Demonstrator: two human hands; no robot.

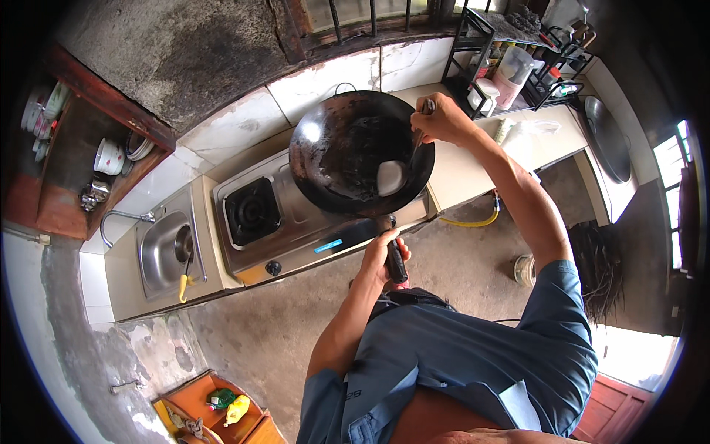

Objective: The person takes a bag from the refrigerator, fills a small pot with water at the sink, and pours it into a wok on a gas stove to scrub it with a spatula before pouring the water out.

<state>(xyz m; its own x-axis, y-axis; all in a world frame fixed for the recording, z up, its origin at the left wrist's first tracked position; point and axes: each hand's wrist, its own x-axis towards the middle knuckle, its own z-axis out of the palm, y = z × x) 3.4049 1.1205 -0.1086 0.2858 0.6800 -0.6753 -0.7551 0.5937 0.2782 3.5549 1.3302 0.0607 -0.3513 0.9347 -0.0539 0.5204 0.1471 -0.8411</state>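
A dark wok sits over the right side of a stainless steel gas stove. My left hand is around the wok's black handle, which points towards my body. Above the wok's right rim, my right hand grips the handle of a wok spatula. The spatula's pale blade rests low in the wok, against or close to its inner wall. The wok's inside looks dark and shiny, with no food visible in it. Most of the right burner is hidden under the wok.
Left of the stove is a bare burner, then a steel sink holding a yellow-handled ladle. A black rack with jars stands at the back right. A round lid leans farther right. A yellow hose hangs below the counter.
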